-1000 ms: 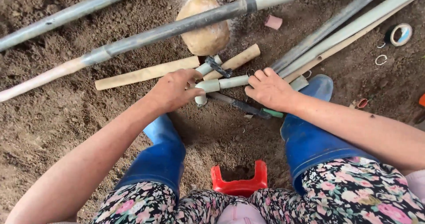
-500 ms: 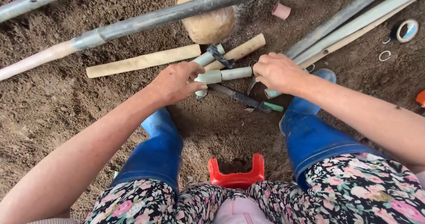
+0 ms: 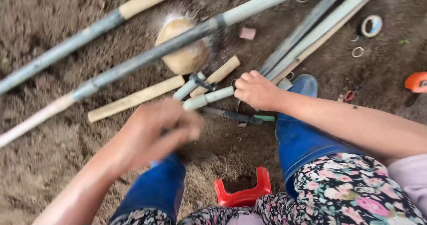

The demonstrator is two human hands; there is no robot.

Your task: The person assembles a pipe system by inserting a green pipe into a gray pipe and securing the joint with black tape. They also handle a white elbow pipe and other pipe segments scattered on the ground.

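Right hand curls shut on end of short pale pipe, pinning it flat on soil beside coconut. Left hand lifted, blurred, near pipe's free end; finger state unclear. Shears lie just below pipe, within reach.

Short pale pipe piece under the right hand: smooth matt plastic. Long grey poles, upper frame: dull, scuffed, plastic-looking. Flat sticks: bare pale wood, matt. Round husk: rough, fibrous. Boots: glossy blue rubber. Stool, bottom centre: shiny red plastic. Ground: loose crumbly soil. Trousers: floral cloth.
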